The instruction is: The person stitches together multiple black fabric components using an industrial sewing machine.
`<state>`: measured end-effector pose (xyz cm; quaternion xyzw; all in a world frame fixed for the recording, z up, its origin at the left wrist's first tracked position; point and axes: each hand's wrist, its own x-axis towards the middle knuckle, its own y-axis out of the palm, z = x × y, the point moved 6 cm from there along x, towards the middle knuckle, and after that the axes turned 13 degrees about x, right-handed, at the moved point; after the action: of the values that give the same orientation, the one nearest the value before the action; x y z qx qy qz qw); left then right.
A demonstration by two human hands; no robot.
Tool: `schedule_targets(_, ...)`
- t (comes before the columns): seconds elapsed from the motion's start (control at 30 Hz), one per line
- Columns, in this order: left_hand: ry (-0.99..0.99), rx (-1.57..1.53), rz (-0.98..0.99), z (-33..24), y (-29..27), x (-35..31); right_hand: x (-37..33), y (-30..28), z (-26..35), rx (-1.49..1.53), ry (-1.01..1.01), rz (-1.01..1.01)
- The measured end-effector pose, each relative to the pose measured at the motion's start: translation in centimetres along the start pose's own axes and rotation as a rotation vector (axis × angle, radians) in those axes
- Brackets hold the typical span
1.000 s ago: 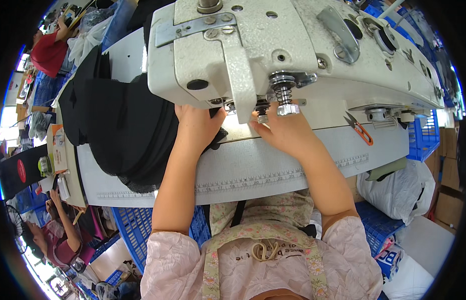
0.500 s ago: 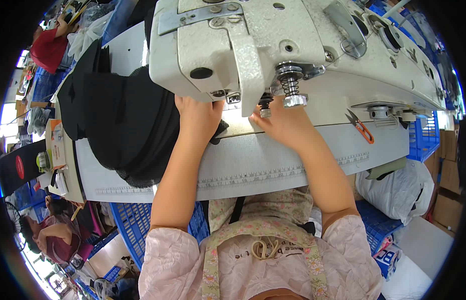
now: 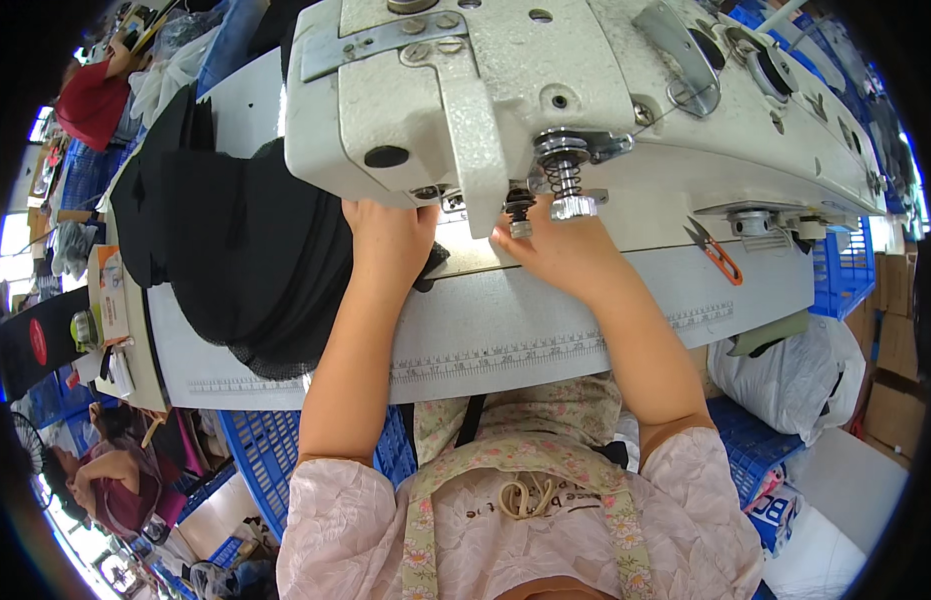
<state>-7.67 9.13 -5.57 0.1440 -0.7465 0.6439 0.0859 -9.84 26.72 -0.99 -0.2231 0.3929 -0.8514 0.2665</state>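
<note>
My left hand and my right hand reach under the head of a cream-white sewing machine, one on each side of the lit needle area. The machine hides most fingers of both hands; a right fingertip shows near the light. Whatever lies between or beneath them is hidden. A stack of black fabric pieces with mesh edges lies on the table, left of my left forearm. A small dark scrap of fabric pokes out beside my left wrist.
Orange-handled thread snips lie on the table right of my right forearm. A printed ruler runs along the table's front edge. Blue crates and a white plastic bag stand below. Two other people are off to the left.
The whole view has shifted slightly, so the machine appears a little farther left. Both hands keep nearly the same place under the machine head.
</note>
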Motion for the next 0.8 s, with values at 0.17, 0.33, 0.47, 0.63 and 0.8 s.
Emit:
schedule_targets(0.17,0.031,0.045,-0.046,0.0,-0.1,0.0,0.0,0.1,0.1,-0.029,-0.053,-0.049)
schedule_targets(0.33,0.005,0.007,-0.046,-0.6,-0.8,0.2,0.0,-0.3,0.6,-0.173,-0.21,-0.107)
schedule_targets(0.47,0.017,0.024,-0.056,-0.3,-0.6,0.2,0.1,0.1,0.1,0.008,-0.004,0.011)
schedule_targets(0.63,0.013,0.009,-0.087,-0.8,-1.3,0.3,0.1,0.2,-0.1,0.001,-0.019,-0.009)
schedule_targets(0.8,0.022,0.018,-0.115,-1.5,-3.2,0.6,0.4,0.1,0.2,0.067,0.038,0.039)
